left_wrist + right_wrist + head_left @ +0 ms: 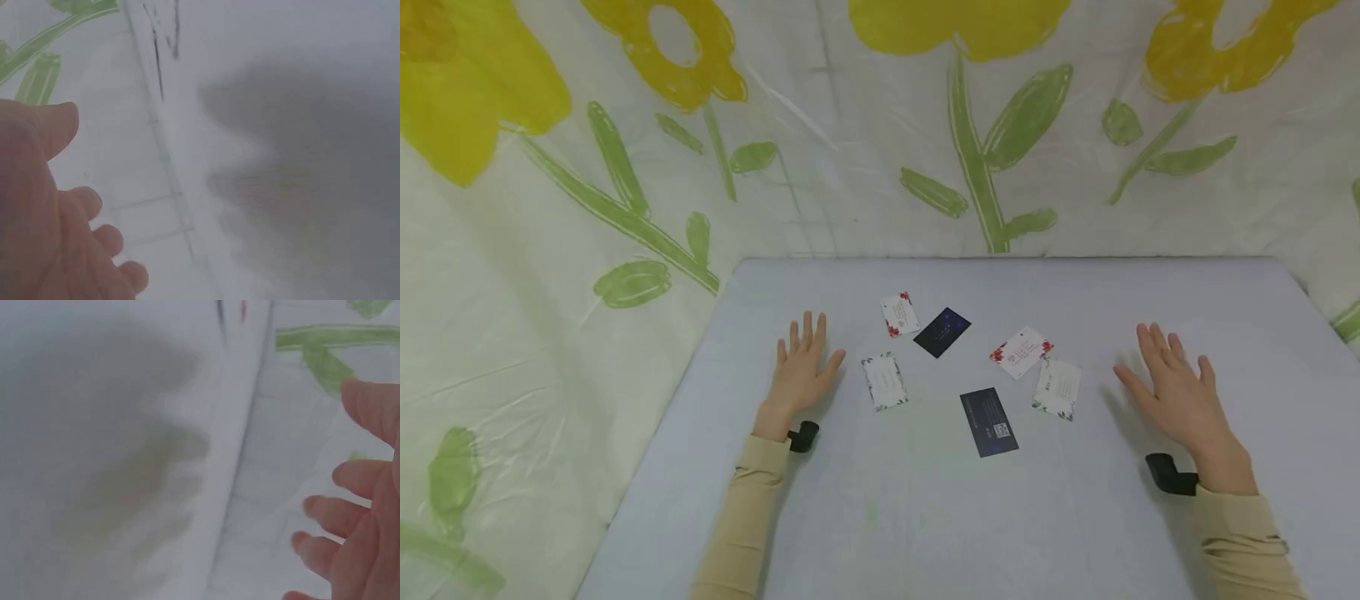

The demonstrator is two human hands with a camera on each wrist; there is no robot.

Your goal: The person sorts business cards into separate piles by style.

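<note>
Several business cards lie scattered on the table between the two hands. On the left are a white card with red flowers (900, 315), a white card with a leafy border (884, 382) and a dark card (942, 332). Further right lie a red-flowered card (1022, 352), a leaf-edged card (1057, 388) touching its corner, and a dark card with a QR code (989, 422). My left hand (800, 375), fingers spread and holding nothing, is just left of the cards. To their right, my right hand (1180, 400) also has spread fingers and an empty palm. Shadows fall beside both hands.
The pale table (910, 525) reaches back to a white curtain (865, 167) printed with yellow flowers and green stems. The curtain also hangs along the left side. A black wrist device (804, 437) sits at the left cuff, another black device (1169, 475) at the right.
</note>
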